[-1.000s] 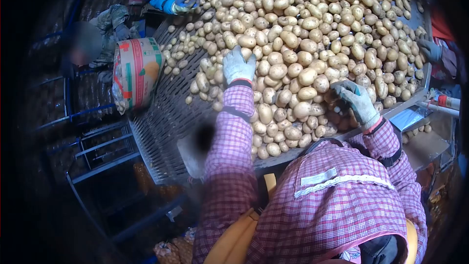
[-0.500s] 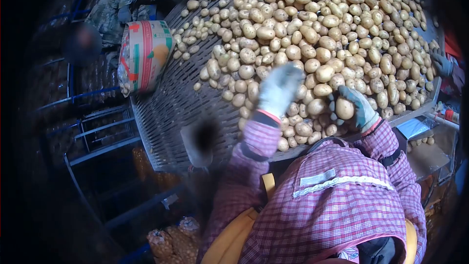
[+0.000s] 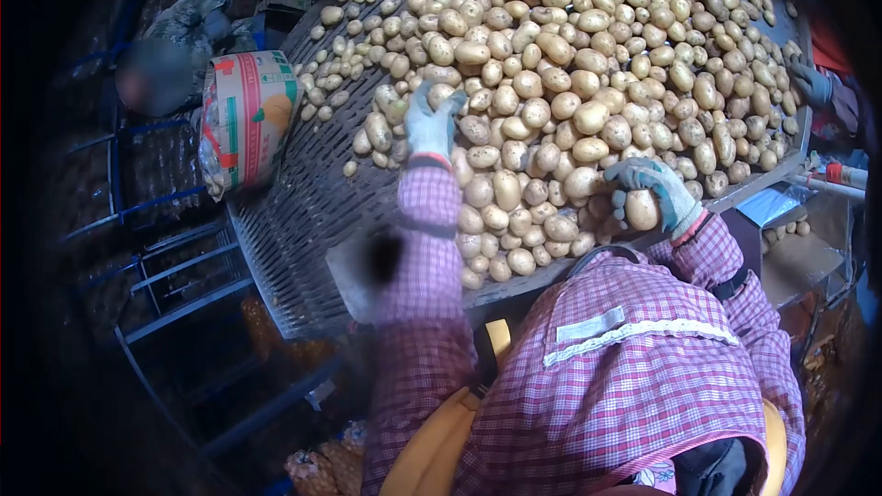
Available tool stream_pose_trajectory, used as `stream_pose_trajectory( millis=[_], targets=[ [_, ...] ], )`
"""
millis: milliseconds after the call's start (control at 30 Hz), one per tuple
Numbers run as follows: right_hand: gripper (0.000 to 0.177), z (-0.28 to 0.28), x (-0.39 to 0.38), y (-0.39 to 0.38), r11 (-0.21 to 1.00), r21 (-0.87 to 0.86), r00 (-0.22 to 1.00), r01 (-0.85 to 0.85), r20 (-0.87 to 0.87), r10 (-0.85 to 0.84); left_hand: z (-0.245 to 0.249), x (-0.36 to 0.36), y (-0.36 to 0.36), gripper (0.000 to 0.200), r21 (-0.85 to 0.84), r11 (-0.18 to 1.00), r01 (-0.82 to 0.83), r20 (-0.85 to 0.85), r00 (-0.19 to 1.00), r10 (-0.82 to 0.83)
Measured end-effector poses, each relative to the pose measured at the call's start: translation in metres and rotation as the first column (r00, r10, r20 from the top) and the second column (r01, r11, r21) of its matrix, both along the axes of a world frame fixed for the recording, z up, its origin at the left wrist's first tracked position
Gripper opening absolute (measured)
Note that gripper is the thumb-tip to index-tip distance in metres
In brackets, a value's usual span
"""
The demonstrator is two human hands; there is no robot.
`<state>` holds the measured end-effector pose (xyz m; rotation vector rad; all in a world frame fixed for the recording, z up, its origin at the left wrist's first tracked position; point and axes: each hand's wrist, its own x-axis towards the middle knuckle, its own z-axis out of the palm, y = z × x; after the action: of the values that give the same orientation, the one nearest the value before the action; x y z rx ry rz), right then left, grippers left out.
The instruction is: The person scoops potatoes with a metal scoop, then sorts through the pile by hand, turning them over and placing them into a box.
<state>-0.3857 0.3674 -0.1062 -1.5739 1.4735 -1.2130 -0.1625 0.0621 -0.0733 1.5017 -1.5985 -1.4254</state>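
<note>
Potatoes (image 3: 588, 117) lie in a wide, thick heap on a dark slatted sorting table (image 3: 322, 184). My left hand (image 3: 430, 129), in a grey-white glove, reaches to the heap's left edge. Its thumb and fingers close around the sides of a potato (image 3: 441, 95) there. Near the front edge of the table, my right hand (image 3: 669, 191), gloved the same way, grips another potato (image 3: 642, 209) with curled fingers. Part of that potato is hidden behind the fingers.
A printed carton (image 3: 253, 119) stands at the table's left edge, near a person in camouflage clothing (image 3: 188, 23). Another person's gloved hand (image 3: 812, 84) rests by the right rim. Metal frames (image 3: 184, 285) stand at lower left; a box with potatoes (image 3: 785, 230) is at right.
My left hand has moved left across the heap to a potato at its edge. My right hand keeps its potato, with little movement. The view has shifted slightly.
</note>
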Motion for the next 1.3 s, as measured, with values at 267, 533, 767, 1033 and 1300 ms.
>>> stream_pose_trajectory(
  millis=[267, 533, 767, 1033, 1300],
  targets=[
    [0.029, -0.013, 0.040, -0.010, 0.991, 0.133, 0.987, -0.011, 0.163, -0.011, -0.023, 0.030, 0.088, 0.078, -0.134, 0.924, 0.359, 0.107, 0.932, -0.346],
    [0.033, -0.005, 0.070, 0.010, 0.872, 0.471, 0.304, -0.130, 0.856, -0.417, -0.016, 0.101, -0.002, 0.040, -0.221, 0.975, 0.016, 0.074, 0.997, 0.000],
    [0.034, -0.011, 0.076, 0.051, 0.827, 0.561, 0.339, 0.044, 0.770, -0.540, -0.045, 0.125, -0.120, 0.049, -0.320, 0.853, 0.411, 0.677, 0.729, -0.097],
    [0.025, 0.013, 0.091, 0.067, 0.920, 0.134, 0.926, 0.369, -0.140, -0.351, -0.034, 0.095, -0.136, 0.076, 0.082, 0.796, 0.600, 0.900, 0.299, -0.318],
    [0.037, 0.020, 0.104, 0.042, 0.859, 0.507, 0.288, -0.076, 0.836, -0.468, 0.000, 0.126, -0.066, 0.052, 0.100, 0.954, 0.284, -0.043, 0.959, -0.281]
  ],
)
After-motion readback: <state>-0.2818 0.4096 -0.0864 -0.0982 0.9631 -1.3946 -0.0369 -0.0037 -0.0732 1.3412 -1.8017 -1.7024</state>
